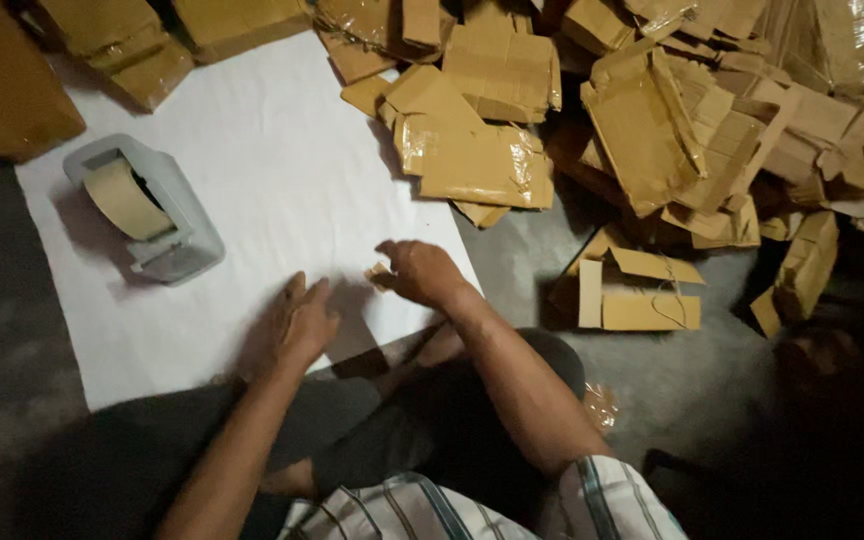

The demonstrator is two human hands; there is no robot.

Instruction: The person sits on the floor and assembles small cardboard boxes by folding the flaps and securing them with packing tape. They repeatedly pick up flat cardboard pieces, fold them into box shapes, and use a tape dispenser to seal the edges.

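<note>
I sit cross-legged on the floor at a large white sheet [272, 170]. My left hand [302, 320] lies flat on the sheet near its front edge, fingers together, holding nothing. My right hand [417, 272] hovers just to the right of it, fingers pinched on a small brown scrap of tape or cardboard [380, 277] over the sheet. A grey tape dispenser [147, 210] with a roll of brown tape stands on the left part of the sheet, well left of both hands.
A big heap of flattened brown cardboard boxes [652, 110] fills the far and right side, some overlapping the sheet's far edge. More cardboard [7, 85] lies at the far left. A folded box [642, 295] sits on the grey floor right of my arm.
</note>
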